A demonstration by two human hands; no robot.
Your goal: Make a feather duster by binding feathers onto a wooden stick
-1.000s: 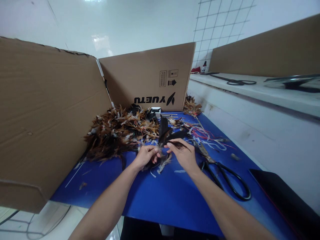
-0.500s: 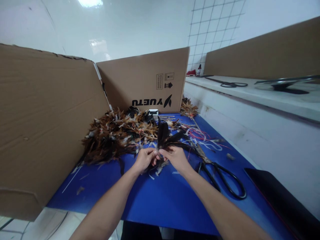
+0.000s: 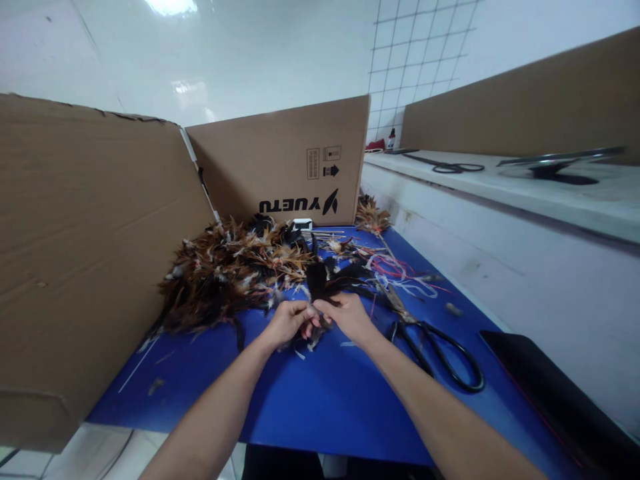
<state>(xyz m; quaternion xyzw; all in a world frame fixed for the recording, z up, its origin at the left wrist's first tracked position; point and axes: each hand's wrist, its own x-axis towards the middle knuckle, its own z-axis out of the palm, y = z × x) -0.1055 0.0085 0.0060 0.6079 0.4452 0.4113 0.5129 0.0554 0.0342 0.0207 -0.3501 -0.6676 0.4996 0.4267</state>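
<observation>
Lying at left, the brown pile (image 3: 210, 280) could snag loose tips, being so near. The left hand (image 3: 295, 319) pinches near the base of the dark feathers (image 3: 319, 280), over the table (image 3: 310, 400), fingers meeting the right hand (image 3: 346, 317), which pinches too; a slack grip could let quills slip. Their long axes fan: the leftmost point away toward the carton (image 3: 270, 163), others rightward toward the scissors (image 3: 413, 322).
</observation>
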